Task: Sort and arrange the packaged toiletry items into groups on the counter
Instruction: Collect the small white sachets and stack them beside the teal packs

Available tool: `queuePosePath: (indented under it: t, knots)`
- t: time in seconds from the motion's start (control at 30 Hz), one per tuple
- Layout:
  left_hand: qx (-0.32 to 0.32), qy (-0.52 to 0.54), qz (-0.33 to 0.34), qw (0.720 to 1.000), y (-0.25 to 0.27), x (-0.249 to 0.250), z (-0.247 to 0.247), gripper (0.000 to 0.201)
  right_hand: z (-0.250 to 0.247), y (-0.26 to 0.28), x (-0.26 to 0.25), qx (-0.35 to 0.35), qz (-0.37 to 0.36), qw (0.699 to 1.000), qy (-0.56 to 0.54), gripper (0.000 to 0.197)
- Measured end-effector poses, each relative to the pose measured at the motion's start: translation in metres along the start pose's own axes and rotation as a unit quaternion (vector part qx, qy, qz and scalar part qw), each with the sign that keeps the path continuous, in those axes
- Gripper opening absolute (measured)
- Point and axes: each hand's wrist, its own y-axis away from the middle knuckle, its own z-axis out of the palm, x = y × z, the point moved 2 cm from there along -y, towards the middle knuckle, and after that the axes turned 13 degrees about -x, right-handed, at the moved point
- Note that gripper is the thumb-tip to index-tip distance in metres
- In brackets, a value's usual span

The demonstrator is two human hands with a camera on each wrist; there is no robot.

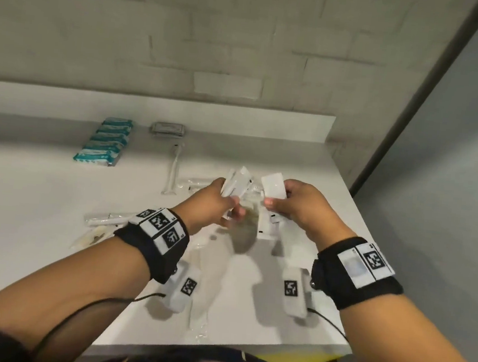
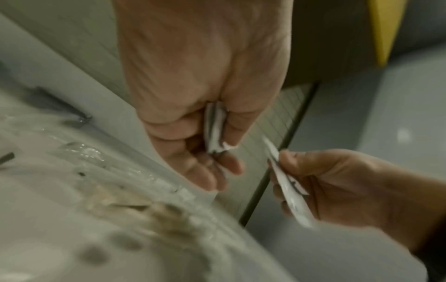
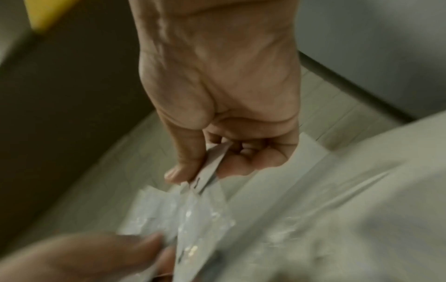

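Note:
Both hands are raised above the middle of the white counter (image 1: pixel 26 189). My left hand (image 1: pixel 215 204) grips a few thin white sachets (image 1: pixel 235 186), seen edge-on between its thumb and fingers in the left wrist view (image 2: pixel 214 129). My right hand (image 1: pixel 294 203) pinches flat white sachets (image 1: pixel 274 185), thumb on top; they show edge-on in the right wrist view (image 3: pixel 212 158). Beneath the hands lie more white packets (image 1: pixel 266 230) and clear-wrapped items (image 1: pixel 244 236). A wrapped toothbrush (image 1: pixel 173 171) lies behind them.
A row of blue-and-white packs (image 1: pixel 104 143) sits at the back left, a grey flat pack (image 1: pixel 168 129) beside it. Wrapped items (image 1: pixel 105 220) lie left of my left wrist. The counter's right edge (image 1: pixel 357 209) drops to the floor; a low backsplash runs behind.

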Motion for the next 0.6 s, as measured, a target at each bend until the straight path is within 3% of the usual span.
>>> queuePosePath:
  t: [0.1, 0.2, 0.3, 0.4, 0.6]
  knots:
    - [-0.071, 0.138, 0.04, 0.987, 0.011, 0.012, 0.001, 0.031, 0.023, 0.007, -0.026, 0.003, -0.059, 0.989, -0.138, 0.017]
    - [-0.141, 0.201, 0.031, 0.969, 0.02, 0.016, 0.0, 0.032, 0.039, 0.002, -0.03, 0.054, -0.069, 0.985, -0.147, 0.022]
    - [-0.137, 0.168, 0.027, 0.976, 0.022, 0.015, -0.011, 0.03, 0.047, -0.003, -0.026, 0.1, -0.068, 0.982, -0.145, 0.032]
    - [-0.114, 0.173, 0.021, 0.978, 0.026, 0.011, -0.027, 0.022, 0.047, -0.001, -0.032, 0.141, -0.103, 0.973, -0.149, 0.023]
    - [-0.125, 0.222, 0.012, 0.967, 0.032, 0.011, -0.045, 0.025, 0.057, 0.004, -0.04, 0.16, -0.209, 0.965, 0.002, 0.056]
